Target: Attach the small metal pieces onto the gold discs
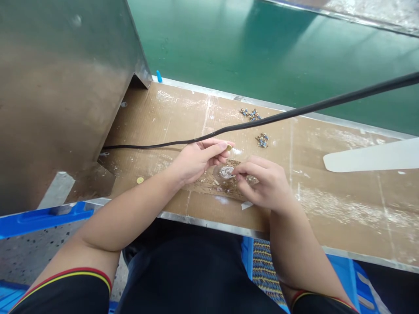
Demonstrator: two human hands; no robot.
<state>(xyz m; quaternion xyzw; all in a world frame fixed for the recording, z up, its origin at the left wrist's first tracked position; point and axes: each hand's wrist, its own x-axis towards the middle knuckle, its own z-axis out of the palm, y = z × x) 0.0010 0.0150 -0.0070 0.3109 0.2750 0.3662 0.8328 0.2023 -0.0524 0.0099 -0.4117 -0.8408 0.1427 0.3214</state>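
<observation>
Between the thumb and fingers of my left hand (203,159) is a small round gold-coloured disc (229,148), held above the bench. My right hand (263,181) is closed in a pinch just to the right; whatever its fingertips hold, if anything, is too small to make out. Below and between the hands lies a clear, shiny round piece (226,172), like a shallow dish, on a patch of cardboard littered with small brown bits. A similar yellow disc (140,180) rests on the bench left of my left forearm.
A black cable (281,117) crosses just beyond my hands. Several clusters of small blue and brass-coloured parts (262,140) lie past it. A metal housing (62,96) stands at left, a white blade-like piece (373,155) juts in from the right, and a green surface (212,48) runs behind the cardboard-covered bench (173,117).
</observation>
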